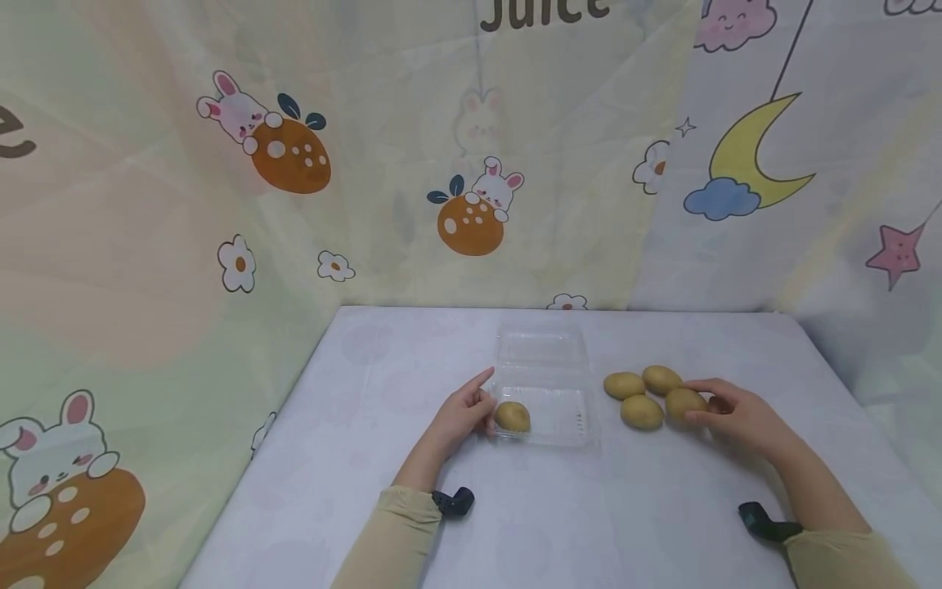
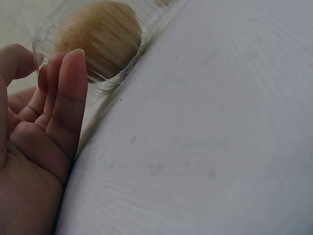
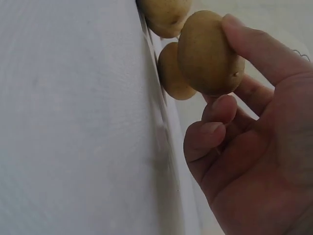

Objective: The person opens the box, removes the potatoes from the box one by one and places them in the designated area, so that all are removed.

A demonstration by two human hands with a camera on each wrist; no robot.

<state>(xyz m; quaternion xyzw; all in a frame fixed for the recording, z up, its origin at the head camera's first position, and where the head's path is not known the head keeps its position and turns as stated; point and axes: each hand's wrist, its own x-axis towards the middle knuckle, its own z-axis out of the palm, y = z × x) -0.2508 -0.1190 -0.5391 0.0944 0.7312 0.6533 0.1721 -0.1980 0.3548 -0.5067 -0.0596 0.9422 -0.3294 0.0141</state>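
Note:
My right hand (image 1: 743, 415) pinches a yellow-brown potato (image 3: 205, 54) between the thumb and fingers. Three more potatoes (image 1: 642, 412) lie close together just left of it on the table. A clear plastic clamshell box (image 1: 555, 417) stands at mid-table with its lid (image 1: 540, 343) folded back, away from me. Inside its near left corner sits one potato (image 1: 513, 416). At the box's left side is my left hand (image 1: 464, 413), the index finger extended along the edge. In the left wrist view its other fingertips (image 2: 73, 63) touch the plastic wall beside that potato.
A pale cloth covers the table (image 1: 559, 523). Behind it and at both sides hang printed curtains (image 1: 412, 131) with rabbits, a moon and flowers. Each wrist wears a black strap device, the left one (image 1: 454, 501) and the right one (image 1: 765, 523).

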